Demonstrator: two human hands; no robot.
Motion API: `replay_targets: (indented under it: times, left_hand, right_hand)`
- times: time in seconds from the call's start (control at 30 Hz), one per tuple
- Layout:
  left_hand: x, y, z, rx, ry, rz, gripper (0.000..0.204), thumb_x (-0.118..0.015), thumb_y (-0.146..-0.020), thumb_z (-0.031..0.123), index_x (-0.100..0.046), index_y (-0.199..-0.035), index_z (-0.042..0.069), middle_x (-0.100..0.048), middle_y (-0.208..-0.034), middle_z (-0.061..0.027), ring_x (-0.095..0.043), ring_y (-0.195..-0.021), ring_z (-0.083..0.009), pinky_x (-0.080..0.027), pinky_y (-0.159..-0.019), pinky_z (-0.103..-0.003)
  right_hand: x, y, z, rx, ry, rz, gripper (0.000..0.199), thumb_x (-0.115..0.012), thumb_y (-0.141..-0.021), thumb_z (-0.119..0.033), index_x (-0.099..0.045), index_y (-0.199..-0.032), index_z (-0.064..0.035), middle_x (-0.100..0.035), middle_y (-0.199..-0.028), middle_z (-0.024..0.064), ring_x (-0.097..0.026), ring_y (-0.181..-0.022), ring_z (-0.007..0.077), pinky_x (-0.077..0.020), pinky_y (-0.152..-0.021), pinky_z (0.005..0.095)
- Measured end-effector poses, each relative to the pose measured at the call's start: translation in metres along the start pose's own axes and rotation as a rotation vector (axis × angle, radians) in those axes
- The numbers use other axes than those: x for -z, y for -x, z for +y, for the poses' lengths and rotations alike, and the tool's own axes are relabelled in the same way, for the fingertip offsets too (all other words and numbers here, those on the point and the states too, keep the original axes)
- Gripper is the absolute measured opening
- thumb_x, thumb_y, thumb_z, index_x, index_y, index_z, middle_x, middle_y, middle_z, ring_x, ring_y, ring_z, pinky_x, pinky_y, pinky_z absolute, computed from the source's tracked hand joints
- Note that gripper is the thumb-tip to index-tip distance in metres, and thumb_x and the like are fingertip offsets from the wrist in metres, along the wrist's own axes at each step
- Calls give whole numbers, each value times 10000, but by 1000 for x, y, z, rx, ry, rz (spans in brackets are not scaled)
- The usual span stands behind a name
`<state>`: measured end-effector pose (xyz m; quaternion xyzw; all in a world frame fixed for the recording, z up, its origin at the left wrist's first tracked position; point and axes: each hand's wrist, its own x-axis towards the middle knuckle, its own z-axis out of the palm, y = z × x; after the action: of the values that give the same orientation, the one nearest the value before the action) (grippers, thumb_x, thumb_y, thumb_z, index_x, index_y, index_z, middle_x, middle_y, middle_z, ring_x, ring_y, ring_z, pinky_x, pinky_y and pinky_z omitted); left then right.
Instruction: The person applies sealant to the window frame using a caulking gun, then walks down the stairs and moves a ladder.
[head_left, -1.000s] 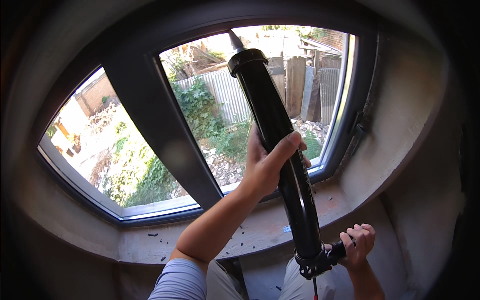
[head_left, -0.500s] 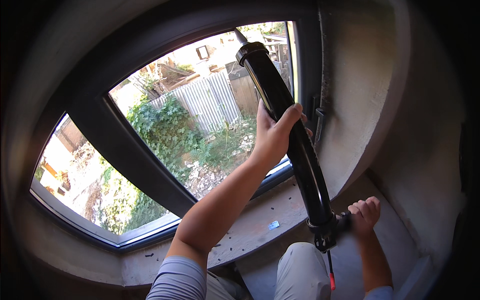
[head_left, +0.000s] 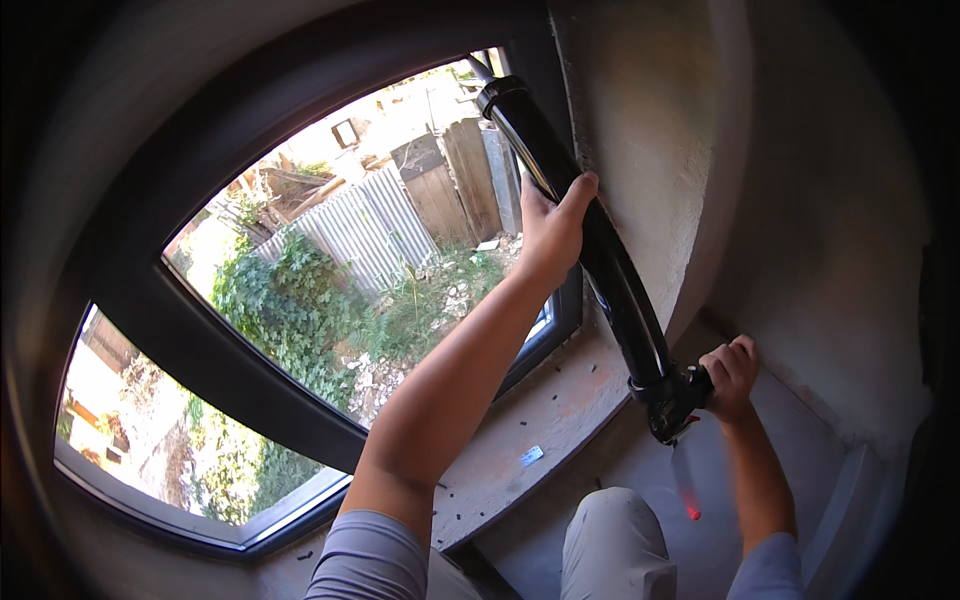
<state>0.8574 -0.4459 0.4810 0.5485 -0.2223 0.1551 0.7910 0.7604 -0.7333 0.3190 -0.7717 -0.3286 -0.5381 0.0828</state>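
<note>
Beside a dark-framed window (head_left: 300, 330) and rough plaster reveal (head_left: 650, 150), the left hand (head_left: 552, 228) grips the black caulking gun (head_left: 590, 250); the right hand (head_left: 728, 375) clenches its handle above the speckled sill (head_left: 540, 420).

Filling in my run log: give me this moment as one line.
left hand: grips black caulking gun barrel | right hand: on its handle | nozzle: by dark window frame, upper right | sill: small debris
</note>
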Motion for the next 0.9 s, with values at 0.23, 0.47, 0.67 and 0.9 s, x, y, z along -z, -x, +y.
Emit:
replay_targets:
  times: [0.23, 0.47, 0.67, 0.9]
  left_hand:
    - [-8, -16, -5, 84, -15, -17, 394, -705, -901, 196, -434, -1138, 36, -630, -843, -137, -680, -637, -267, -591, -548, -389]
    - [-15, -11, 31, 275, -134, 44, 311, -674, -918, 224, -492, -1085, 35, -629, -848, -144, -677, -641, -293, -583, -547, -405]
    - [-16, -5, 78, 461, -227, 122, 299, -681, -906, 233, -474, -1043, 68, -622, -830, -129, -661, -616, -284, -579, -540, -402]
    - [-14, -5, 112, 570, -386, 61, 341, -689, -922, 269, -477, -1099, 69, -625, -855, -120, -682, -647, -269, -590, -567, -396]
  right_hand:
    - [8, -3, -7, -105, 15, -70, 304, -625, -823, -380, -543, -773, -91, -478, -698, 49, -517, -638, 237, -436, -783, 432]
    - [26, -21, -57, -374, 82, -128, 574, -615, -860, -495, -642, -1183, -22, -582, -942, 80, -578, -818, 231, -464, -912, 490]
    - [64, -20, -107, -405, -582, -452, 839, -587, -915, -608, -404, -1504, -38, -434, -827, 69, -478, -679, 225, -437, -638, 391]
    - [74, -61, -160, -677, -356, -347, 634, -602, -959, -457, -471, -1466, -100, -538, -1045, 120, -597, -802, 243, -517, -750, 417]
